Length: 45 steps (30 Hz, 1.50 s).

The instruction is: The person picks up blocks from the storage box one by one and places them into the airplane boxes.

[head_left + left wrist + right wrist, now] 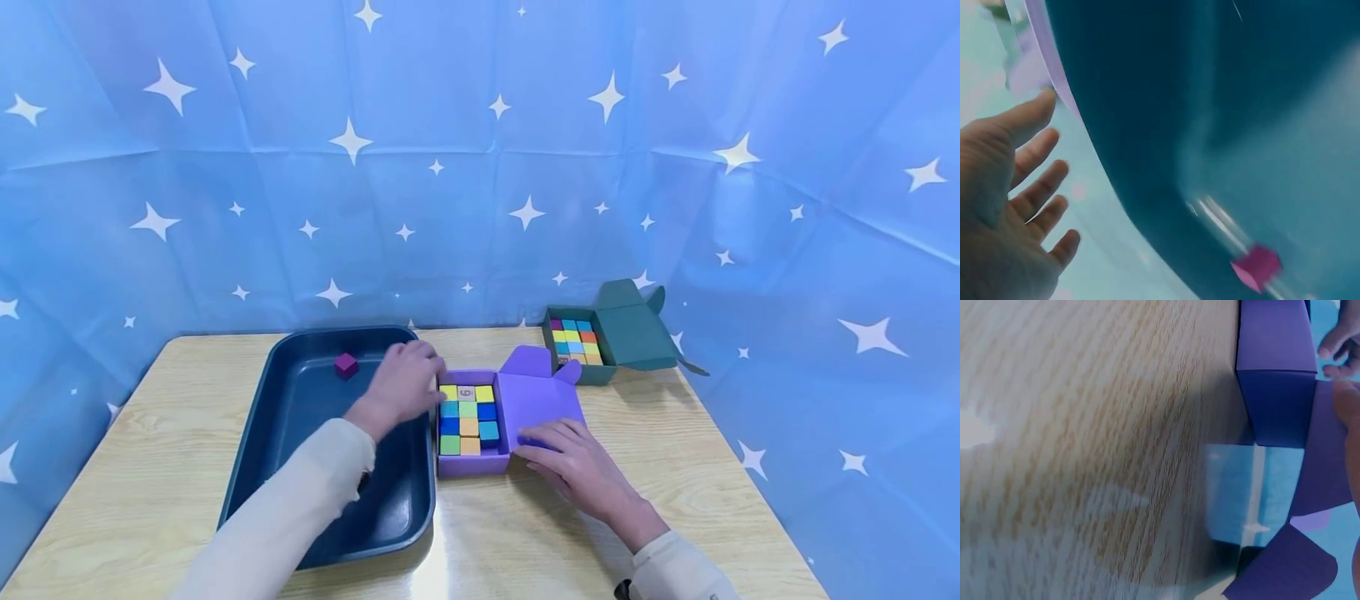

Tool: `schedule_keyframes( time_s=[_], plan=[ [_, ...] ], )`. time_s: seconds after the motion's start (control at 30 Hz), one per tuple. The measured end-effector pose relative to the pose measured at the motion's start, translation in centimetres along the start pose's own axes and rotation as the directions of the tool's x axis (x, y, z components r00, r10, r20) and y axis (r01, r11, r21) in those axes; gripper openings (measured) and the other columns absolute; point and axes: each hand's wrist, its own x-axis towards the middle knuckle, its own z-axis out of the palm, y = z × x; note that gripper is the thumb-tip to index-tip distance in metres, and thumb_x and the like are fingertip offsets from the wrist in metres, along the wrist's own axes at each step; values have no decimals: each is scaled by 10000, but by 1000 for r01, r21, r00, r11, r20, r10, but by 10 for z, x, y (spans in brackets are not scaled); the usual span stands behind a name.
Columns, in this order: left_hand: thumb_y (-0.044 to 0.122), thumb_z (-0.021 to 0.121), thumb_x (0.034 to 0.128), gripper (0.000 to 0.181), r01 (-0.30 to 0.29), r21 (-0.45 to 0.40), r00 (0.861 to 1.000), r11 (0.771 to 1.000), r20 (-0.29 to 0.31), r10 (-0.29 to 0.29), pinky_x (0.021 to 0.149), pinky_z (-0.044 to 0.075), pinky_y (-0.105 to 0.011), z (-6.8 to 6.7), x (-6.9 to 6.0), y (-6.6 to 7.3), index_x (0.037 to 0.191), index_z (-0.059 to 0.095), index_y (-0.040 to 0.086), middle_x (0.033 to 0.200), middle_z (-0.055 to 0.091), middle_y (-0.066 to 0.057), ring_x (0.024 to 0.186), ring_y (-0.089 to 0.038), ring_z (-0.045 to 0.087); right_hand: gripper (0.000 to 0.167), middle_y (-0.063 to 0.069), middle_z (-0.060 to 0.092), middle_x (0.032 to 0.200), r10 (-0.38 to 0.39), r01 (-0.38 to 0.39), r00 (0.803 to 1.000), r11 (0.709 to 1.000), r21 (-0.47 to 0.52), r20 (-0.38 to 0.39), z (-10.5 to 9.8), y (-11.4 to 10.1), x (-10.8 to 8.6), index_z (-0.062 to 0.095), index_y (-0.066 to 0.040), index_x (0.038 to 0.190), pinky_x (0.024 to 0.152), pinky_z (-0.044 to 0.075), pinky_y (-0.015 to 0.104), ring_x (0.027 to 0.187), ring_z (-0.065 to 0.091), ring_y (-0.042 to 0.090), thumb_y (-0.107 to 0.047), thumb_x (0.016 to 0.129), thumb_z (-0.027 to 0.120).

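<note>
A purple box [474,465] stands right beside the dark blue tray, its lid [536,400] folded out to the right. Colored cubes [468,427] lie in rows inside it, one marked with a 6. My left hand [405,382] is over the tray's right rim by the box's left wall; the left wrist view shows its fingers spread with nothing in them. My right hand [573,462] rests its fingers on the lid's near edge. One magenta cube [346,366] sits in the far part of the tray [258,442], and the left wrist view also shows this cube [1259,267].
At the back right of the wooden table [637,508] stands a green box [585,375] with rows of colored cubes, its lid [637,333] open to the right. A blue star-patterned curtain [465,183] hangs behind and at both sides.
</note>
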Motion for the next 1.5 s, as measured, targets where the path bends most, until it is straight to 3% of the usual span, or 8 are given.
schedule_keyframes(
  time_s=[0.13, 0.23, 0.33, 0.5, 0.77, 0.9, 1.27, 1.5],
  plan=[
    [408, 718, 868, 362, 138, 4, 987, 990, -86, -137, 1082, 379, -539, -3, -3, -43, 1121, 687, 152, 1279, 614, -98, 1274, -317, 485, 341, -83, 664, 1264, 0, 0, 1000, 1000, 4, 8, 0, -1, 1, 669, -294, 1241, 963, 507, 391, 1150, 607, 106, -238, 905, 692],
    [377, 705, 885, 399, 255, -43, 960, 966, -104, -258, 1061, 380, -578, 0, -10, -73, 1166, 664, 97, 1280, 598, -156, 1257, -365, 483, 335, -85, 662, 1268, 5, -5, 1000, 1000, 6, 17, 0, -1, 2, 665, -295, 1248, 969, 504, 382, 1155, 603, 100, -249, 917, 678],
    [349, 697, 893, 421, 337, -87, 933, 938, -102, -345, 1035, 380, -607, 3, -17, -95, 1186, 639, 52, 1234, 592, -200, 1203, -404, 482, 345, -90, 665, 1262, 7, -7, 1000, 1000, 2, 16, 0, -1, 3, 669, -298, 1243, 970, 503, 375, 1153, 604, 93, -242, 904, 696],
    [332, 684, 903, 482, 418, -135, 897, 898, -94, -431, 1007, 392, -616, 10, -26, -113, 1245, 584, 8, 1204, 569, -241, 1147, -422, 467, 359, -79, 676, 1246, -4, 4, 1000, 1000, -1, -5, 0, 0, 2, 680, -293, 1228, 961, 504, 375, 1141, 609, 91, -228, 879, 730],
    [359, 669, 911, 574, 480, -106, 868, 871, -84, -489, 989, 411, -623, 21, -31, -123, 1316, 531, -24, 1261, 529, -284, 1142, -446, 460, 323, -70, 677, 1245, -10, 10, 1000, 1000, 18, -9, 1, 0, 2, 679, -285, 1231, 962, 507, 382, 1143, 611, 102, -243, 911, 690],
    [371, 660, 916, 556, 496, -95, 862, 863, -70, -502, 973, 417, -625, 24, -32, -123, 1284, 553, -32, 1236, 533, -288, 1121, -446, 462, 319, -74, 675, 1245, -21, 21, 1000, 1000, 15, -17, 2, -1, 3, 678, -285, 1230, 959, 507, 385, 1141, 614, 107, -249, 913, 686],
    [319, 618, 951, 455, 492, -75, 867, 867, -43, -496, 949, 412, -621, 24, -31, -122, 1235, 588, -35, 1191, 542, -281, 1082, -433, 458, 395, -78, 679, 1238, -15, 15, 1000, 1000, 7, -19, 1, -2, 2, 677, -288, 1234, 964, 508, 370, 1141, 610, 90, -200, 856, 753],
    [338, 635, 911, 467, 433, -18, 900, 901, -53, -433, 981, 398, -620, 23, -27, -117, 1123, 621, -79, 1213, 538, -277, 1128, -441, 441, 444, -72, 676, 1241, -5, 5, 1000, 1000, 3, -14, 1, -2, -1, 676, -283, 1232, 955, 522, 400, 1139, 620, 112, -175, 816, 786]
  ],
)
